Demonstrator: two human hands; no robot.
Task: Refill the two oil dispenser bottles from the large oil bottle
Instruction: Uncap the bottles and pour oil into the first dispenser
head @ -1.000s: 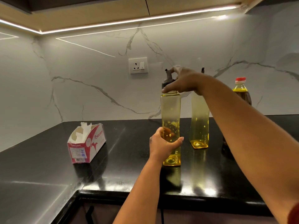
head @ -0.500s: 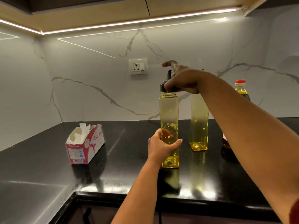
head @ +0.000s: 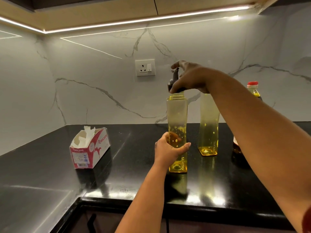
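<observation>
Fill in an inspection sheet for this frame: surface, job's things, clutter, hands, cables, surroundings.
Surface: glossy black countertop, L-shaped corner, light reflections.
Job's things: near dispenser bottle upright, neck open, a little oil at the bottom; its dark spout cap lifted just clear of the neck; second dispenser bottle upright behind, top hidden by the arm; large oil bottle with red cap at right, mostly hidden.
Clutter: open tissue box at left.
Hands: left hand grips the near bottle low; right hand holds the cap.
Cables: nothing seen.
Surroundings: marble backsplash, wall socket, under-cabinet light strip.
</observation>
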